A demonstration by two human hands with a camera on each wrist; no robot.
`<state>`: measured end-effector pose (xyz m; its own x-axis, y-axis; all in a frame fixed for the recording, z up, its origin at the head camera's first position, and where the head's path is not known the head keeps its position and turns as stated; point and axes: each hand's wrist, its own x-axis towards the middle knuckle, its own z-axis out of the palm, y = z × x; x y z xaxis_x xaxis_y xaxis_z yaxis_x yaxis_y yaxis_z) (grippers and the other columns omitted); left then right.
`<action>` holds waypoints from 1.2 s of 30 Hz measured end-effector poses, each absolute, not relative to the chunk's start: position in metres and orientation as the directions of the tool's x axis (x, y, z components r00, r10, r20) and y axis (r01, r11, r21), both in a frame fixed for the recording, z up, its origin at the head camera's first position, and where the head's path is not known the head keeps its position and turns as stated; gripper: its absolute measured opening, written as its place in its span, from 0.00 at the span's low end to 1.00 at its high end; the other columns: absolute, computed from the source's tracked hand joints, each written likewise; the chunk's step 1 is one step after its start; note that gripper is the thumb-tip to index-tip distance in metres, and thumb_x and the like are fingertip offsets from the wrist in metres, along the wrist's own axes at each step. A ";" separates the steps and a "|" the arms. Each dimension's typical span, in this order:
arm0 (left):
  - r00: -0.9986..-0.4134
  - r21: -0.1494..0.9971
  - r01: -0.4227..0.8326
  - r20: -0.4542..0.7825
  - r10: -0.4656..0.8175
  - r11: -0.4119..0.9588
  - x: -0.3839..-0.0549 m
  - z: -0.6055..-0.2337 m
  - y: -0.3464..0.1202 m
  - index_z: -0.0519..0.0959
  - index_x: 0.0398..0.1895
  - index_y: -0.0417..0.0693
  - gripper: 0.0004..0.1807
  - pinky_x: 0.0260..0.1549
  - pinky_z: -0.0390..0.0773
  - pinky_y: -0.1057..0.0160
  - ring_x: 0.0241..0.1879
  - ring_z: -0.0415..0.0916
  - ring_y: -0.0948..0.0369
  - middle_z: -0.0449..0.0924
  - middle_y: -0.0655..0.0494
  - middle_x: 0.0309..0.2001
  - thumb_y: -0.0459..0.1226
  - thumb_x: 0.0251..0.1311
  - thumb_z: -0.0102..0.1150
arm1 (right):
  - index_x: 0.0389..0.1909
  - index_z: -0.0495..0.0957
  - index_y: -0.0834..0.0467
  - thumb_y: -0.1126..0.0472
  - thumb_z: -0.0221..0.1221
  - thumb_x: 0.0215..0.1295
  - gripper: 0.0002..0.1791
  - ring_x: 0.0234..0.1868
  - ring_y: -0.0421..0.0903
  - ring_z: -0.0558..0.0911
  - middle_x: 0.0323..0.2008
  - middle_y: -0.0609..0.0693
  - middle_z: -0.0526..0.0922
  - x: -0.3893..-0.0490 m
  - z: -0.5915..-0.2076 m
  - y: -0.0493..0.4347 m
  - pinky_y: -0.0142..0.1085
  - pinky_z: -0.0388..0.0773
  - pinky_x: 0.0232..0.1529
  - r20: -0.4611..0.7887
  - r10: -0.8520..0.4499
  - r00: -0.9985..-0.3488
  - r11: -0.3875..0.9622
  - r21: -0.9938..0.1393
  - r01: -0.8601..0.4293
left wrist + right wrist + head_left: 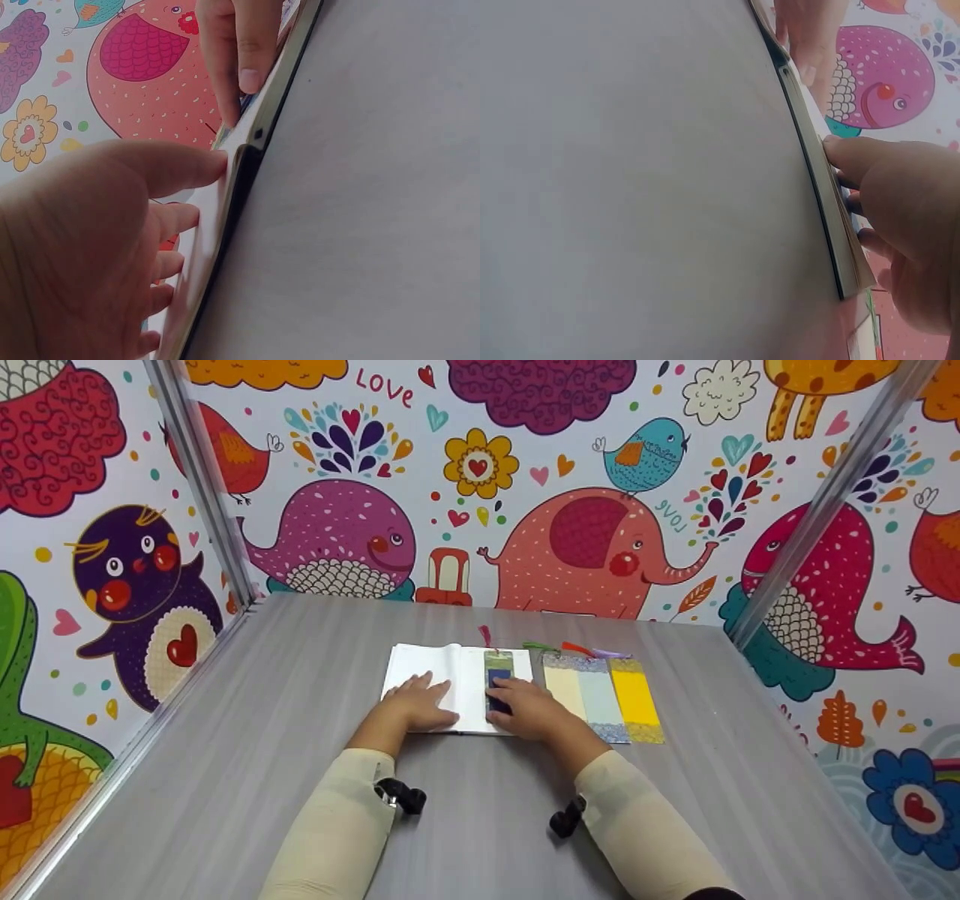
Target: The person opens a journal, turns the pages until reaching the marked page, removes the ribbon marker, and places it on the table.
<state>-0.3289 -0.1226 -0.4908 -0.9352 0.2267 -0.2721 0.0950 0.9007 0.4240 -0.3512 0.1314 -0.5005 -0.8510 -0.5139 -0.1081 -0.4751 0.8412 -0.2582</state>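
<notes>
An open book (469, 690) with blank white pages lies on the table. My left hand (416, 705) rests on the left page, fingers spread and the thumb toward the middle fold. On the right page is a bookmark (499, 661), green patterned with a dark blue middle, its dark red tassel (485, 636) sticking out past the book's top edge. The fingers of my right hand (531, 710) touch the bookmark and partly cover it. In the right wrist view, the right thumb lies at the near edge of the pages (832, 176).
Right of the book lie more bookmarks: a cream one (564, 684), a pale blue one (600, 697) and a yellow one (636, 697). Green, red and purple tassels (577, 649) extend from their top ends. Cartoon-printed walls (480, 547) stand behind the grey table (300, 660).
</notes>
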 end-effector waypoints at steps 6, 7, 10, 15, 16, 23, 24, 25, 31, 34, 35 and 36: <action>-0.936 0.439 0.086 -0.273 0.223 0.894 -0.328 -0.491 -0.123 0.59 0.86 0.59 0.46 0.84 0.44 0.33 0.88 0.40 0.41 0.45 0.45 0.89 0.60 0.68 0.57 | 0.81 0.69 0.43 0.38 0.59 0.77 0.35 0.86 0.53 0.61 0.84 0.48 0.65 -0.351 -0.499 0.144 0.60 0.53 0.86 -0.116 -0.502 -0.857 0.849 -0.256 -0.462; -0.936 0.442 0.084 -0.273 0.224 0.893 -0.328 -0.491 -0.123 0.59 0.86 0.59 0.46 0.84 0.43 0.33 0.89 0.40 0.42 0.45 0.45 0.89 0.60 0.68 0.57 | 0.81 0.68 0.43 0.38 0.59 0.77 0.35 0.86 0.53 0.60 0.84 0.47 0.65 -0.351 -0.499 0.146 0.59 0.53 0.86 -0.119 -0.498 -0.859 0.851 -0.256 -0.459; -0.936 0.448 0.086 -0.271 0.227 0.890 -0.327 -0.491 -0.124 0.59 0.86 0.59 0.46 0.84 0.43 0.33 0.89 0.39 0.42 0.44 0.45 0.89 0.60 0.67 0.57 | 0.81 0.68 0.41 0.37 0.59 0.77 0.36 0.86 0.53 0.60 0.84 0.46 0.65 -0.352 -0.499 0.151 0.58 0.52 0.87 -0.130 -0.489 -0.863 0.857 -0.258 -0.447; -0.936 0.452 0.098 -0.261 0.237 0.886 -0.327 -0.491 -0.125 0.59 0.86 0.59 0.46 0.84 0.43 0.32 0.89 0.39 0.41 0.44 0.44 0.89 0.60 0.67 0.57 | 0.81 0.68 0.41 0.38 0.59 0.76 0.35 0.86 0.53 0.60 0.84 0.45 0.65 -0.353 -0.498 0.158 0.58 0.51 0.87 -0.143 -0.478 -0.866 0.859 -0.283 -0.427; -0.935 0.454 0.099 -0.261 0.238 0.886 -0.326 -0.491 -0.125 0.59 0.86 0.59 0.46 0.84 0.43 0.32 0.89 0.39 0.41 0.44 0.44 0.89 0.60 0.67 0.57 | 0.81 0.68 0.41 0.38 0.60 0.76 0.35 0.86 0.53 0.60 0.84 0.45 0.65 -0.353 -0.498 0.158 0.58 0.51 0.87 -0.146 -0.474 -0.868 0.859 -0.291 -0.420; -0.933 0.450 0.095 -0.271 0.237 0.888 -0.328 -0.492 -0.124 0.59 0.86 0.59 0.46 0.84 0.42 0.33 0.89 0.38 0.41 0.43 0.44 0.89 0.60 0.67 0.57 | 0.78 0.73 0.42 0.38 0.60 0.77 0.32 0.84 0.55 0.64 0.81 0.49 0.70 -0.358 -0.499 0.154 0.59 0.57 0.85 -0.081 -0.390 -0.917 0.880 -0.325 -0.346; -0.933 0.448 0.094 -0.272 0.236 0.889 -0.328 -0.492 -0.124 0.59 0.86 0.59 0.46 0.84 0.42 0.33 0.89 0.38 0.41 0.43 0.44 0.89 0.60 0.67 0.57 | 0.78 0.73 0.43 0.37 0.59 0.77 0.33 0.83 0.55 0.65 0.80 0.50 0.71 -0.359 -0.500 0.152 0.59 0.59 0.84 -0.059 -0.368 -0.928 0.888 -0.316 -0.333; -0.933 0.447 0.094 -0.273 0.236 0.890 -0.329 -0.492 -0.124 0.59 0.86 0.58 0.46 0.84 0.42 0.33 0.89 0.38 0.41 0.43 0.44 0.89 0.60 0.67 0.57 | 0.77 0.73 0.44 0.36 0.59 0.76 0.34 0.82 0.56 0.67 0.79 0.52 0.71 -0.360 -0.501 0.150 0.59 0.60 0.83 -0.036 -0.346 -0.937 0.898 -0.303 -0.320; -0.933 0.441 0.093 -0.275 0.234 0.892 -0.329 -0.491 -0.123 0.59 0.86 0.58 0.46 0.84 0.43 0.33 0.89 0.39 0.41 0.44 0.44 0.89 0.60 0.67 0.57 | 0.77 0.74 0.51 0.29 0.64 0.68 0.44 0.74 0.59 0.72 0.74 0.56 0.77 -0.364 -0.503 0.140 0.60 0.66 0.77 -0.001 -0.172 -0.985 0.951 -0.262 -0.166; -0.933 0.445 0.094 -0.274 0.235 0.891 -0.329 -0.491 -0.123 0.59 0.86 0.58 0.46 0.84 0.43 0.33 0.89 0.38 0.42 0.44 0.45 0.89 0.60 0.67 0.57 | 0.76 0.74 0.53 0.29 0.69 0.63 0.47 0.69 0.58 0.74 0.71 0.57 0.80 -0.365 -0.501 0.137 0.59 0.67 0.75 -0.039 -0.103 -0.994 0.953 -0.288 -0.088; -0.933 0.447 0.093 -0.273 0.235 0.890 -0.329 -0.491 -0.123 0.58 0.86 0.58 0.46 0.84 0.42 0.33 0.89 0.38 0.42 0.44 0.45 0.89 0.60 0.67 0.57 | 0.76 0.74 0.53 0.30 0.70 0.62 0.47 0.68 0.58 0.74 0.69 0.57 0.81 -0.366 -0.501 0.136 0.59 0.68 0.75 -0.050 -0.086 -0.995 0.951 -0.302 -0.067; -0.933 0.449 0.093 -0.273 0.235 0.889 -0.328 -0.490 -0.123 0.58 0.87 0.58 0.46 0.84 0.42 0.33 0.89 0.38 0.42 0.44 0.45 0.89 0.60 0.67 0.57 | 0.75 0.75 0.54 0.31 0.71 0.61 0.48 0.67 0.58 0.75 0.68 0.57 0.82 -0.366 -0.500 0.136 0.58 0.69 0.74 -0.058 -0.069 -0.996 0.946 -0.320 -0.047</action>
